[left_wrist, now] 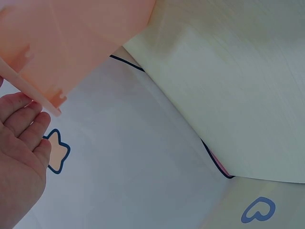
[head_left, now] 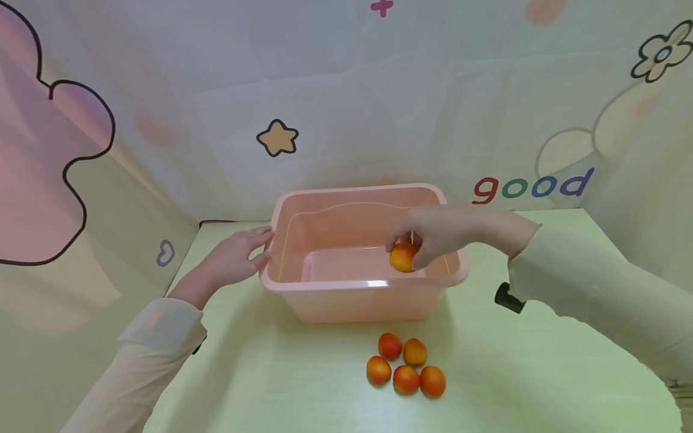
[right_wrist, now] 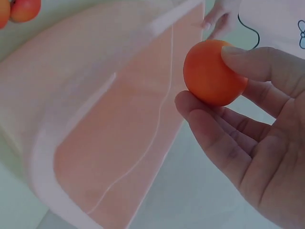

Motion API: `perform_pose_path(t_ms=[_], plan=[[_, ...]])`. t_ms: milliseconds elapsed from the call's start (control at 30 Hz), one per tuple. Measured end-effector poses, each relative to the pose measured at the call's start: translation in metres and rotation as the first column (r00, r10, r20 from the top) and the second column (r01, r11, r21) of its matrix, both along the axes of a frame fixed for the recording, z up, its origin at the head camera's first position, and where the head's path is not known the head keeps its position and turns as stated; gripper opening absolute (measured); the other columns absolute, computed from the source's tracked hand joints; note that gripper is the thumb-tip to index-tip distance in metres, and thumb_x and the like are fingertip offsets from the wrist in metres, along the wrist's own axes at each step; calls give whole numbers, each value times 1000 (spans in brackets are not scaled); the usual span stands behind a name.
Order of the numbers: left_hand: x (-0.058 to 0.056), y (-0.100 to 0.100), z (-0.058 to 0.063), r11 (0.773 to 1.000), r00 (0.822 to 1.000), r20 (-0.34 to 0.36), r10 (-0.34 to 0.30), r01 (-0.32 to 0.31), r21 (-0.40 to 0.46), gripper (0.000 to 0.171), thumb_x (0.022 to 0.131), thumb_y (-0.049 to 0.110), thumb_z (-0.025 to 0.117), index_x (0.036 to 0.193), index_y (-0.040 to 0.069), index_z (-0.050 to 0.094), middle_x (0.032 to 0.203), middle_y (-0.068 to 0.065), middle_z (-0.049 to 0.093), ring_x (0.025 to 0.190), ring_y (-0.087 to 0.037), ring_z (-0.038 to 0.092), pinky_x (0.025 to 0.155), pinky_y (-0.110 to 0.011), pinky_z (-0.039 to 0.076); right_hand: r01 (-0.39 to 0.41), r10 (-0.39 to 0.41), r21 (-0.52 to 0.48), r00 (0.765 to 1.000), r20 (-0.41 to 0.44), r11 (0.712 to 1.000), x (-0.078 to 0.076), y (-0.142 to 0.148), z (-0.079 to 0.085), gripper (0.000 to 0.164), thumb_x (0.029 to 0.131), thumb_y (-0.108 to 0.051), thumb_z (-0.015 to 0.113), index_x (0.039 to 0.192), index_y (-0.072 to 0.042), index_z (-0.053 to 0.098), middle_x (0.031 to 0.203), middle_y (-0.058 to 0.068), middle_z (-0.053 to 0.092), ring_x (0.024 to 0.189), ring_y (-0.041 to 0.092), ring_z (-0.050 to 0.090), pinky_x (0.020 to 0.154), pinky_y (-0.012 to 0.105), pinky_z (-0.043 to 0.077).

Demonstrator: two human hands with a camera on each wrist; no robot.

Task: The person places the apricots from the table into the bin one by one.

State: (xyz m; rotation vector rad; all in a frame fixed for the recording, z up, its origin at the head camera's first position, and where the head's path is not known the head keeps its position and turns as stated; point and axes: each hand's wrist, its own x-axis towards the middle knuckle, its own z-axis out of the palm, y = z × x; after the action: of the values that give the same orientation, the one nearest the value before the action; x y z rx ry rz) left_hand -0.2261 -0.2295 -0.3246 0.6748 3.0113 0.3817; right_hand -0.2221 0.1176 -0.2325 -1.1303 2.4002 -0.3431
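Observation:
Over the inside of a pink plastic basin (head_left: 357,304), my right hand (head_left: 433,234) pinches a round orange-red fruit (head_left: 402,257) between thumb and fingertips. The right wrist view shows the fruit (right_wrist: 214,72) held above the basin's rim (right_wrist: 43,148). My left hand (head_left: 235,255) is at the basin's left end, its fairly straight fingers touching the rim. From the left wrist, those fingertips (left_wrist: 34,126) lie against the underside of the rim. In front of the basin, several similar red and orange fruits (head_left: 406,379) lie grouped on the table.
The pale green table (head_left: 303,385) runs back to a white cloth backdrop (head_left: 346,120) printed with a star, a flower and the word "good". Cloth also hangs along both sides. The basin stands near the table's back edge, and its visible floor (head_left: 346,263) is bare.

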Motion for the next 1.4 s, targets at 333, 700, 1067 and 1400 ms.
perform_pose_path(t_ms=[333,700,1067,1400], plan=[[0,0,0,1000,1000,8,6,-6,5,49,90,24,44,134,3,36,140,-16,34,126,-38,32,101,-54,27,66,-66,10,997,-30,998,-41,-13,-1,31,71,-1,57,99,-12,61,91,7,58,83,21,53,72,28,46],[0,-1,-1,1000,1000,16,16,-16,9,49,91,25,44,135,4,36,140,-15,34,127,-38,31,101,-55,27,222,-216,-65,973,80,973,-80,-27,-19,36,74,0,59,110,-6,59,102,12,56,83,23,53,69,27,50],[-1,-1,-2,1000,1000,6,3,-3,17,50,91,26,43,135,3,35,140,-15,34,127,-37,31,102,-53,27,379,-366,-57,916,164,923,-114,-26,-58,32,76,-1,58,107,-9,58,98,9,55,78,21,52,68,26,46],[-1,-2,-4,1000,1000,10,15,-15,17,51,91,26,44,135,5,34,141,-14,33,128,-37,31,102,-54,27,428,-394,-55,869,298,902,-127,-26,-94,17,73,3,56,89,-3,56,69,4,48,59,17,44,58,24,41]])
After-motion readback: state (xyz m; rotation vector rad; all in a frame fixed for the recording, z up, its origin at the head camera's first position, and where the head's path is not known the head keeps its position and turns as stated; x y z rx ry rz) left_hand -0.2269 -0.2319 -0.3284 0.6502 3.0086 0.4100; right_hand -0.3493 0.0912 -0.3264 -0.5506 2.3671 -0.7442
